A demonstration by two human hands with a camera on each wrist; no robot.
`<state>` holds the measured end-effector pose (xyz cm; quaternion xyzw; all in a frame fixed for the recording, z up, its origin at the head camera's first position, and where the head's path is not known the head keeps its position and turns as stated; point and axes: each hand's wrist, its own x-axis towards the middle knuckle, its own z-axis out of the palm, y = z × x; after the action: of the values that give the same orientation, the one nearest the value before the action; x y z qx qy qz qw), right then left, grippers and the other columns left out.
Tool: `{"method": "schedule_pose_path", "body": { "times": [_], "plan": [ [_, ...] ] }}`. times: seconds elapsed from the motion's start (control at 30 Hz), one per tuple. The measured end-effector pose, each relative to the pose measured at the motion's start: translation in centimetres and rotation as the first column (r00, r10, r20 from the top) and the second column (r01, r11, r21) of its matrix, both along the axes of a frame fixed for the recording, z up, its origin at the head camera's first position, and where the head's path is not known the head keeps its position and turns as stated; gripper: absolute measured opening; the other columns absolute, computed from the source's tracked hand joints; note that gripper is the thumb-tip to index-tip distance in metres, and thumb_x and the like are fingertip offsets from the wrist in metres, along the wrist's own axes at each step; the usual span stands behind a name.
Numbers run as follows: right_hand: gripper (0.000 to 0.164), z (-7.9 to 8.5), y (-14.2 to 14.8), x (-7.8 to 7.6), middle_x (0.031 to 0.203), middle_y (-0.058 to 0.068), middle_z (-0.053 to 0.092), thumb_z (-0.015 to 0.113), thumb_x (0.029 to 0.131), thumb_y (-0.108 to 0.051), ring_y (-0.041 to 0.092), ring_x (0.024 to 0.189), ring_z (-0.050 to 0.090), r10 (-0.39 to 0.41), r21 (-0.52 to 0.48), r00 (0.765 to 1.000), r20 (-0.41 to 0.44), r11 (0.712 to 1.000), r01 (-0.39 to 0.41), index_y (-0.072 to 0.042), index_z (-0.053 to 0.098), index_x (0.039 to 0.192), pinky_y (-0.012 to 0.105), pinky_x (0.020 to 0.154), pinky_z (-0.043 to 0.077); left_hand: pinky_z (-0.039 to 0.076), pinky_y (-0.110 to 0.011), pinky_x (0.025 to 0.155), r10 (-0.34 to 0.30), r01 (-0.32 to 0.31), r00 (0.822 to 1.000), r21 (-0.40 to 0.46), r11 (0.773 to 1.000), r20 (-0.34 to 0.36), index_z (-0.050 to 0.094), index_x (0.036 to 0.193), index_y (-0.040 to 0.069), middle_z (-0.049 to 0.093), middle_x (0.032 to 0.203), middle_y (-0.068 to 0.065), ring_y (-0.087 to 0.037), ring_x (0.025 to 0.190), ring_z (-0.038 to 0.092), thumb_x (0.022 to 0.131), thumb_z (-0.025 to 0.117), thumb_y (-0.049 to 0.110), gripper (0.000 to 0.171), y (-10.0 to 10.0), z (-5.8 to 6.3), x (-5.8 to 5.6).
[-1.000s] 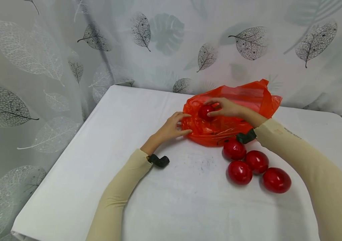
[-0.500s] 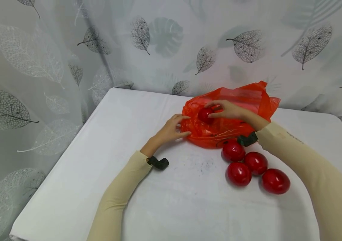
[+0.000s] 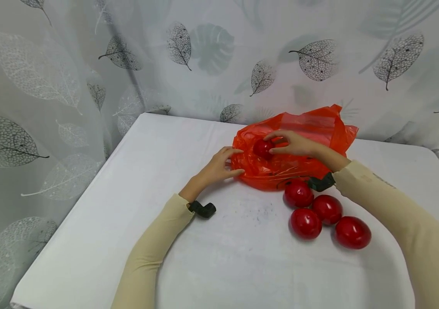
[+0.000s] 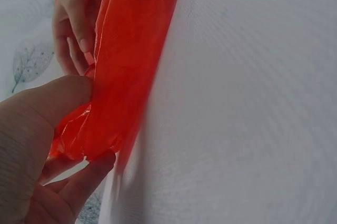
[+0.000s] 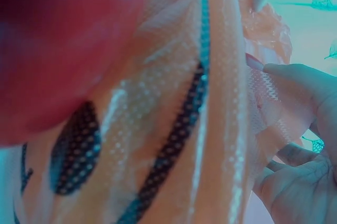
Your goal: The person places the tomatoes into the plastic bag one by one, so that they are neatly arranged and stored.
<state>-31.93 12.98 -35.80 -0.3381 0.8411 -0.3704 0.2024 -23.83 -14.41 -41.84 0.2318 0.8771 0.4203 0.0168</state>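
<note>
A crinkled, see-through red plastic bag (image 3: 258, 182) lies at the back of the table. My left hand (image 3: 217, 166) holds its left end, the thumb (image 4: 68, 95) on one side and fingers on the other in the left wrist view. A glossy, smooth red fruit (image 3: 261, 150) sits within the bag's folds. Over its right side is my right hand (image 3: 294, 143), thumb and fingers spread loosely, fingertips right at the fruit. In the right wrist view, a large blurred red fruit (image 5: 63, 40) partly covers the bag (image 5: 221, 129).
Several similar red fruits, among them a front right one (image 3: 352, 232), lie clustered on the white table (image 3: 242, 257) before the bag, near the right forearm. A leaf-patterned curtain (image 3: 211, 77) hangs behind and left. A black wrist mount (image 3: 202, 210) protrudes from the left cuff.
My right hand has drawn back slightly to the right, and more of the fruit in the bag shows. The left hand stays at the bag's end; the other fruits have not moved.
</note>
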Motion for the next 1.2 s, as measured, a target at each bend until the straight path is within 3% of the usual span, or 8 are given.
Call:
{"method": "schedule_pose_path", "body": {
  "times": [0.53, 1.2],
  "plan": [
    [0.041, 0.4, 1.3, 1.5, 0.136, 0.018, 0.053, 0.065, 0.094, -0.011, 0.036, 0.130, 0.046, -0.018, -0.011, 1.000, 0.009, 1.000, 0.018, -0.001, 0.055, 0.132, 0.057, 0.105, 0.039, 0.053, -0.029, 0.091, -0.001, 0.000, 1.000, -0.004, 1.000, -0.027, 0.051, 0.136, 0.005, 0.045, 0.138, -0.016, -0.029, 0.116, 0.056, 0.085, 0.077, 0.021, 0.060, 0.1, -0.2, 0.2],
    [0.044, 1.8, 3.0, 4.0, 0.135, 0.021, 0.054, 0.065, 0.094, -0.012, 0.039, 0.128, 0.049, -0.036, -0.022, 0.999, 0.012, 0.999, 0.036, 0.002, 0.052, 0.134, 0.051, 0.103, 0.044, 0.053, -0.031, 0.093, 0.014, -0.014, 1.000, -0.017, 1.000, -0.015, 0.051, 0.136, 0.006, 0.046, 0.138, -0.015, -0.028, 0.118, 0.055, 0.085, 0.077, 0.021, 0.059, 0.2, 0.1, 0.2]
  ]
}}
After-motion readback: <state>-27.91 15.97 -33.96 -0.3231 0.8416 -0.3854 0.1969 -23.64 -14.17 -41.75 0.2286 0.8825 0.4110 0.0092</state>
